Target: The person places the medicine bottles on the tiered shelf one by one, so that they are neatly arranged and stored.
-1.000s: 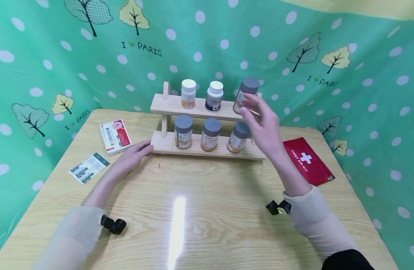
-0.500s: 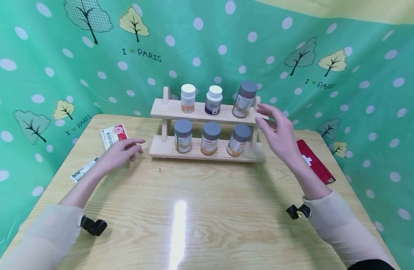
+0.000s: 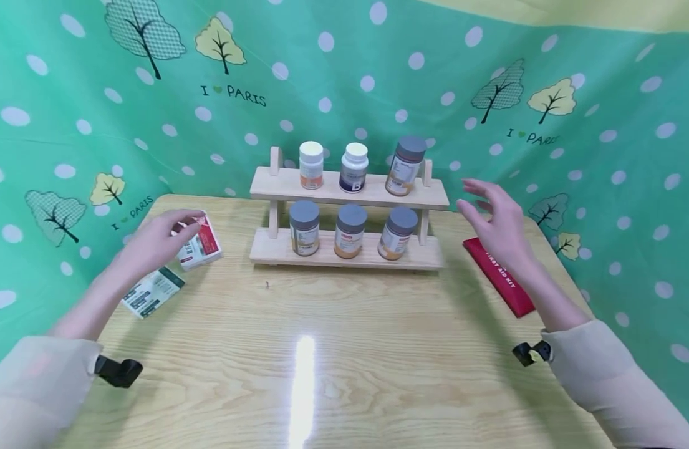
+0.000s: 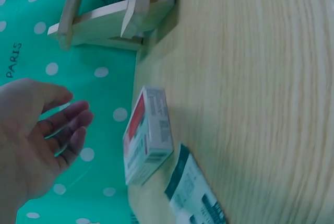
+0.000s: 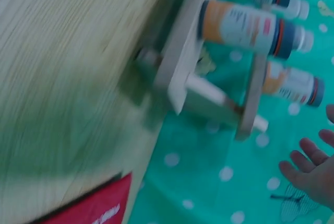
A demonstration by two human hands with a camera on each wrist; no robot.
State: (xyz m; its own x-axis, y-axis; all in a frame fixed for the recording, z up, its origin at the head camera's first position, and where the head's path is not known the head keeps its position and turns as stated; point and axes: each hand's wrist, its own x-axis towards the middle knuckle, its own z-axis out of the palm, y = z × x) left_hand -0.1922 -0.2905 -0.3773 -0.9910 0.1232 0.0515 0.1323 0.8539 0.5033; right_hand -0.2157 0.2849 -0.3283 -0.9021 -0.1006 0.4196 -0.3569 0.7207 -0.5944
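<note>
My left hand (image 3: 156, 240) hovers over the red and white medicine box (image 3: 201, 244) at the left, fingers loosely bent with nothing in them. In the left wrist view a gap shows between the hand (image 4: 47, 135) and that box (image 4: 148, 135). A green and white packet (image 3: 153, 292) lies just in front of the box. At the right, my right hand (image 3: 498, 224) is in the air with spread fingers and holds nothing. It partly covers the red first aid kit (image 3: 498, 277). The right wrist view shows its fingers (image 5: 308, 156) apart from the shelf.
A two-tier wooden shelf (image 3: 265, 249) stands at the table's back. Its upper tier bears two white-capped bottles (image 3: 311, 165) and a grey-capped jar (image 3: 404, 167); below are three grey-capped jars (image 3: 350, 231). A green dotted cloth (image 3: 333, 81) hangs behind the table (image 3: 366, 349).
My left hand has left the lower shelf's end and moved left over the medicine box. My right hand has drawn away rightward from the upper grey-capped jar, which stays on the shelf.
</note>
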